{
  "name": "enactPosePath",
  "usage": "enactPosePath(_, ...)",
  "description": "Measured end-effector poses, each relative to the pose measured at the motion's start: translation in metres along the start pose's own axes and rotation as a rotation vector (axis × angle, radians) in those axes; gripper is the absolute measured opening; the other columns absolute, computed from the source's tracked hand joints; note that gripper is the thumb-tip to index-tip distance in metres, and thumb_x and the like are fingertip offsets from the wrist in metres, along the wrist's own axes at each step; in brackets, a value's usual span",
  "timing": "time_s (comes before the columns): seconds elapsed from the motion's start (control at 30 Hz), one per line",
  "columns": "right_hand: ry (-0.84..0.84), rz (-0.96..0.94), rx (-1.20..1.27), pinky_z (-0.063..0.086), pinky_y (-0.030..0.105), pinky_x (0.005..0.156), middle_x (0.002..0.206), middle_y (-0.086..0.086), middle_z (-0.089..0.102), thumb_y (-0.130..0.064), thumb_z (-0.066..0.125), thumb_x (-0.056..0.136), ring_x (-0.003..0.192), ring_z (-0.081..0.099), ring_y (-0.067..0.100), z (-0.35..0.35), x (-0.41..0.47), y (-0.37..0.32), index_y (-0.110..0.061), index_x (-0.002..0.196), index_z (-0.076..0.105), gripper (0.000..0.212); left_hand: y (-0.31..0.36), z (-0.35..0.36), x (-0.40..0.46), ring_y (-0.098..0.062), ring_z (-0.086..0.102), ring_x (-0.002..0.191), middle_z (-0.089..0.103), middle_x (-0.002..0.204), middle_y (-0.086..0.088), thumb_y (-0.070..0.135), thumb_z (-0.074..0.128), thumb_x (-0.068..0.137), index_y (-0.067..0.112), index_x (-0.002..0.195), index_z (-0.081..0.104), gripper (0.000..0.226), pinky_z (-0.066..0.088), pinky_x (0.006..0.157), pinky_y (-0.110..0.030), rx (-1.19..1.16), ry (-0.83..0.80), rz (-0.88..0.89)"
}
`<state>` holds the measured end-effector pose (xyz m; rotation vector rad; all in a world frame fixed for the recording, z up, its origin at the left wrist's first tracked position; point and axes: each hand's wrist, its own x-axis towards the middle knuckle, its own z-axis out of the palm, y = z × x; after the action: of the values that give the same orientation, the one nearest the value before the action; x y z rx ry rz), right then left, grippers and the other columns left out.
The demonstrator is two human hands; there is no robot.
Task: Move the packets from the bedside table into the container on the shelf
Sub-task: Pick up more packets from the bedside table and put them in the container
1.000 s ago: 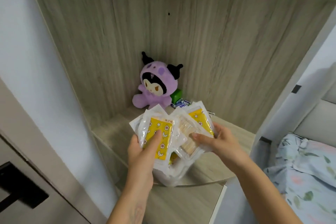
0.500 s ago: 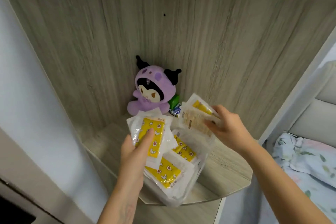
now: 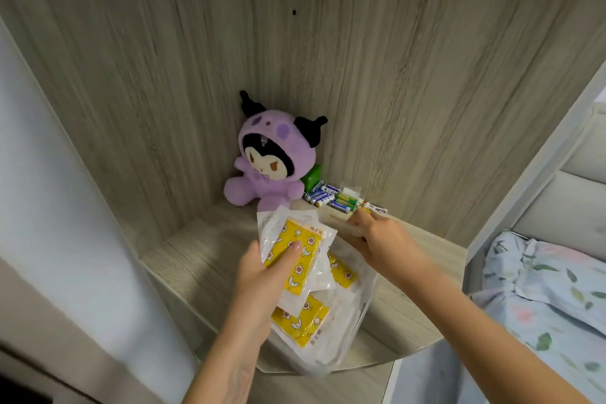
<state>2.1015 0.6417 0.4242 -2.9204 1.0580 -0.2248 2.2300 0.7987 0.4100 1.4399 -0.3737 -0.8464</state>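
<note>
Right hand [image 3: 380, 239]: blurred; I cannot tell its finger state. Clear container [image 3: 354, 331], near shelf [image 3: 203, 259] edge: yellow packets [image 3: 296, 321] inside. Left hand [image 3: 262, 275] thumb pinches stacked packets [image 3: 295, 246] above it.

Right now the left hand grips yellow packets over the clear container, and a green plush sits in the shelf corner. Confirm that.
Not quite: the plush is purple, as the head view shows. The rest holds: the left hand grips yellow packets over the clear container.
</note>
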Motion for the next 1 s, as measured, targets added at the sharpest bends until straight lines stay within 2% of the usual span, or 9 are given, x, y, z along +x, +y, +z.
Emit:
enactPosePath(0.13, -0.021, 0.029, -0.030, 0.045, 0.031, 0.076, 0.117, 0.008, 0.054, -0.023, 0.049, 0.097, 0.100, 0.058, 0.028, 0.007, 0.000, -0.007, -0.009, 0.111, 0.061, 0.022, 0.000, 0.002, 0.001, -0.019, 0.073, 0.083, 0.074, 0.096, 0.000, 0.030, 0.074, 0.083, 0.025, 0.105, 0.062, 0.026, 0.061, 0.069, -0.038, 0.072, 0.027, 0.038)
enactPosePath(0.3, -0.068, 0.068, -0.211, 0.043, 0.032, 0.088, 0.123, 0.007, 0.050, -0.028, 0.055, 0.093, 0.113, 0.043, 0.026, -0.001, 0.005, -0.004, -0.018, 0.115, 0.066, 0.026, 0.003, 0.002, 0.000, -0.020, 0.073, 0.082, 0.074, 0.096, -0.002, 0.031, 0.073, 0.084, 0.023, 0.106, 0.063, 0.026, 0.061, 0.068, -0.038, 0.073, 0.036, 0.020)
enactPosePath(0.4, -0.075, 0.098, 0.074, 0.044, 0.030, 0.092, 0.123, 0.002, 0.054, -0.040, 0.064, 0.086, 0.114, 0.049, 0.023, -0.027, 0.004, 0.005, -0.024, 0.122, 0.064, 0.039, 0.006, 0.005, -0.001, -0.021, 0.073, 0.085, 0.074, 0.098, -0.004, 0.033, 0.067, 0.089, 0.022, 0.109, 0.062, 0.024, 0.060, 0.068, -0.037, 0.002, 0.015, 0.024)
enactPosePath(0.5, -0.009, 0.193, 0.603, 0.050, 0.032, 0.076, 0.101, 0.002, 0.070, -0.049, 0.060, 0.087, 0.088, 0.063, 0.018, -0.053, -0.005, -0.002, -0.014, 0.104, 0.070, 0.040, 0.011, 0.020, 0.000, -0.019, 0.071, 0.088, 0.072, 0.103, -0.003, 0.034, 0.059, 0.094, 0.027, 0.115, 0.059, 0.022, 0.057, 0.066, -0.032, -0.109, -0.034, 0.015)
enactPosePath(0.57, -0.154, 0.224, 0.952, 0.058, 0.043, 0.076, 0.084, 0.011, 0.067, -0.051, 0.058, 0.086, 0.077, 0.067, 0.021, -0.054, -0.012, -0.016, 0.003, 0.096, 0.063, 0.056, 0.011, 0.033, 0.001, -0.019, 0.068, 0.102, 0.068, 0.117, -0.002, 0.038, 0.059, 0.093, 0.029, 0.128, 0.053, 0.036, 0.057, 0.083, -0.037, -0.114, -0.081, 0.053)
enactPosePath(0.63, -0.208, 0.260, 1.216, 0.061, 0.043, 0.074, 0.092, 0.010, 0.071, -0.036, 0.060, 0.091, 0.081, 0.072, 0.021, -0.048, -0.016, -0.025, 0.003, 0.106, 0.060, 0.042, 0.009, 0.044, 0.001, -0.018, 0.063, 0.113, 0.063, 0.127, 0.001, 0.039, 0.055, 0.094, 0.032, 0.136, 0.044, 0.043, 0.051, 0.097, -0.042, -0.053, -0.158, 0.123)
enactPosePath(0.8, -0.169, 0.328, 1.468, 0.059, 0.044, 0.079, 0.104, 0.011, 0.073, -0.013, 0.066, 0.087, 0.092, 0.072, 0.026, -0.038, -0.017, -0.004, -0.006, 0.114, 0.061, 0.029, 0.012, 0.038, 0.009, -0.010, 0.043, 0.117, 0.037, 0.120, 0.005, 0.034, 0.044, 0.100, 0.031, 0.104, 0.044, 0.005, 0.031, 0.094, -0.019, 0.458, -0.282, 0.263)
enactPosePath(0.9, 0.033, 0.340, 1.260, 0.060, 0.042, 0.076, 0.101, 0.011, 0.073, -0.017, 0.073, 0.082, 0.089, 0.072, 0.024, -0.038, -0.010, 0.014, -0.007, 0.119, 0.057, 0.042, 0.011, 0.025, 0.029, -0.018, 0.044, 0.110, 0.043, 0.106, 0.002, 0.032, 0.043, 0.100, 0.020, 0.082, 0.053, 0.024, 0.032, 0.093, -0.025, 0.820, -0.360, 0.361)
enactPosePath(1.0, 0.125, 0.198, 0.863, 0.057, 0.022, 0.074, 0.091, -0.003, 0.073, -0.024, 0.076, 0.080, 0.080, 0.071, 0.009, -0.045, 0.000, 0.020, -0.015, 0.115, 0.058, 0.040, 0.002, 0.027, 0.044, -0.021, 0.047, 0.109, 0.050, 0.096, 0.005, 0.019, 0.042, 0.098, 0.013, 0.101, 0.066, 0.025, 0.035, 0.097, -0.029, 1.184, -0.487, 0.521)
